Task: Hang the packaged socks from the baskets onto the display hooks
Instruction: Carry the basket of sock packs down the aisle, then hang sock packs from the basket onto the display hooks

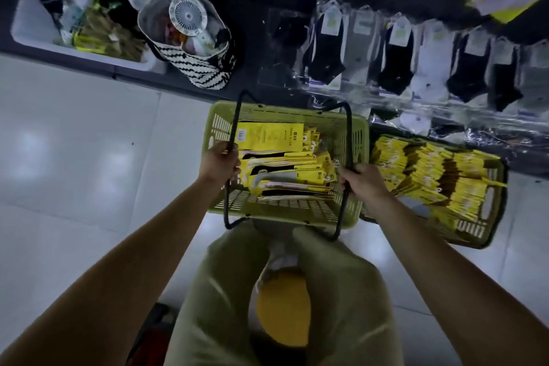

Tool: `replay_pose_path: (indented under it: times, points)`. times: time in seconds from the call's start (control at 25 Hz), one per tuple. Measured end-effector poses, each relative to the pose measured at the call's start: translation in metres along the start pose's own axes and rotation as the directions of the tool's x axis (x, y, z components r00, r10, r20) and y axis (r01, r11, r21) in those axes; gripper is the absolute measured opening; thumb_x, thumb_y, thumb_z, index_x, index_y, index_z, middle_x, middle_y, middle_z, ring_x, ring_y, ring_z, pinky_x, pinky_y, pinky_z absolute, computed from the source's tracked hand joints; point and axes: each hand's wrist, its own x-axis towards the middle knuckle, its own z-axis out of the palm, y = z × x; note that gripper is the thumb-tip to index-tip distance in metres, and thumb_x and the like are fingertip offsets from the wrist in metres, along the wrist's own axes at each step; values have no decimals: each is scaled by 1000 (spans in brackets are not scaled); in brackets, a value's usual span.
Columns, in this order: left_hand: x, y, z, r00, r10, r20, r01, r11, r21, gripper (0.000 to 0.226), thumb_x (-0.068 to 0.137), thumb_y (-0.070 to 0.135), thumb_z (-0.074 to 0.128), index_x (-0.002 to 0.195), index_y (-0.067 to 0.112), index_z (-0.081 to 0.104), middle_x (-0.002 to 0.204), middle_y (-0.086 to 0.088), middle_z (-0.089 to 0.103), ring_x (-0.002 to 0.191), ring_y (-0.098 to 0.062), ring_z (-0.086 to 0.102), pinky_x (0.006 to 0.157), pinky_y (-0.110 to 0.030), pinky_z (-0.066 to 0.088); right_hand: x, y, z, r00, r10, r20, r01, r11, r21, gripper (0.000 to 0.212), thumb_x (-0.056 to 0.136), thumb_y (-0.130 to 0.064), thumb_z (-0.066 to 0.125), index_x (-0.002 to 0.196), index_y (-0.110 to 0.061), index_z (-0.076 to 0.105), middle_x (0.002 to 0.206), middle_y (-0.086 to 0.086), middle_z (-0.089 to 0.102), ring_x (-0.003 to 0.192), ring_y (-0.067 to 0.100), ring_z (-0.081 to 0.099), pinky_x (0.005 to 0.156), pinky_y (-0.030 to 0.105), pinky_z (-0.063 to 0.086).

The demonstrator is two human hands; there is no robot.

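Gripping a green basket [285, 214] by its two black wire handles. Left hand [219, 162] is curled tight round the left handle [234, 125]; right hand [364, 181] is curled tight round the right handle [349, 134]. Neither hand holds anything else. The basket sits just ahead of the person's olive trousers [219, 291], over the white tiled floor [74, 142]; cannot tell whether it rests on the floor or is lifted.

Inside it lie yellow-carded packaged socks [285, 163], stacked flat. A second basket [487, 226] is just beside it on the right, filled with more yellow packs [430, 169]. Beyond both, hanging socks [398, 62] in clear packets run in a row along the dark display. Further left stand a striped bag [205, 68] with a small fan [187, 13] in it, and a white bin [29, 27].
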Motion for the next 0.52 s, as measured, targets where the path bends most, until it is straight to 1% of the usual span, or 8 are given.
replay_pose_path:
  times: [0.04, 0.08, 0.12, 0.2, 0.24, 0.28, 0.4, 0.52]
  points:
    - [16, -11, 5, 1000, 22, -11, -21, 1000, 8, 11, 95, 11, 48, 98, 14, 58, 62, -3, 52, 48, -14, 48, 41, -19, 41, 16, 8, 8, 1000, 4, 8, -4, 1000, 7, 23, 90, -12, 59, 69, -6, 58, 61, 6, 55, 52, 18, 56, 64, 33, 50]
    - [32, -22, 9, 999, 41, -25, -41, 999, 11, 14, 95, 8, 47, 99, 15, 59, 61, -1, 53, 47, -13, 49, 39, -17, 40, 33, 15, 14, 1000, 4, 3, -4, 1000, 3, 18, 90, -12, 60, 75, -4, 60, 63, 6, 57, 55, 19, 56, 68, 36, 51]
    - [48, -34, 13, 997, 60, -42, -60, 998, 0, 16, 94, 7, 46, 98, 14, 59, 60, 0, 53, 45, -10, 49, 38, -15, 39, 50, 23, 18, 1000, -8, -8, 8, 1000, -10, 15, 90, -13, 60, 78, -3, 61, 63, 5, 58, 55, 19, 57, 69, 35, 52]
    - [79, -61, 20, 993, 96, -74, -98, 995, -18, 15, 93, 6, 47, 97, 8, 61, 55, 2, 54, 39, -6, 47, 40, -17, 39, 80, 39, 22, 998, -54, -26, 53, 998, -37, 19, 89, -17, 62, 73, -7, 62, 59, 0, 61, 51, 13, 59, 57, 21, 53]
    - [91, -74, 23, 990, 112, -83, -113, 993, -14, 14, 94, 7, 48, 97, 5, 61, 56, 2, 54, 39, -5, 47, 43, -19, 40, 91, 47, 23, 997, -73, -27, 72, 997, -40, 21, 89, -18, 62, 69, -9, 62, 55, -2, 61, 48, 9, 59, 50, 17, 49]
    - [101, -87, 26, 988, 129, -88, -130, 991, -7, 15, 94, 9, 49, 97, 2, 62, 59, 1, 54, 39, -4, 47, 44, -20, 40, 99, 55, 24, 996, -83, -22, 82, 996, -34, 22, 88, -19, 63, 67, -11, 62, 52, -4, 61, 48, 7, 59, 49, 16, 48]
    - [126, -116, 35, 973, 221, -66, -221, 975, 5, 17, 94, 7, 47, 94, -2, 61, 62, -2, 51, 41, -2, 46, 44, -17, 40, 119, 82, 30, 996, -85, 9, 85, 994, 62, 18, 87, -19, 65, 71, -10, 65, 53, -3, 60, 55, 13, 59, 60, 25, 50]
    - [153, -131, 45, 943, 330, -47, -330, 944, 0, 20, 96, 8, 45, 86, -3, 58, 61, -5, 48, 45, -8, 46, 48, -21, 41, 139, 98, 26, 993, -114, 20, 107, 970, 220, 14, 85, -16, 66, 76, -6, 65, 53, 0, 54, 53, 16, 51, 61, 31, 45]
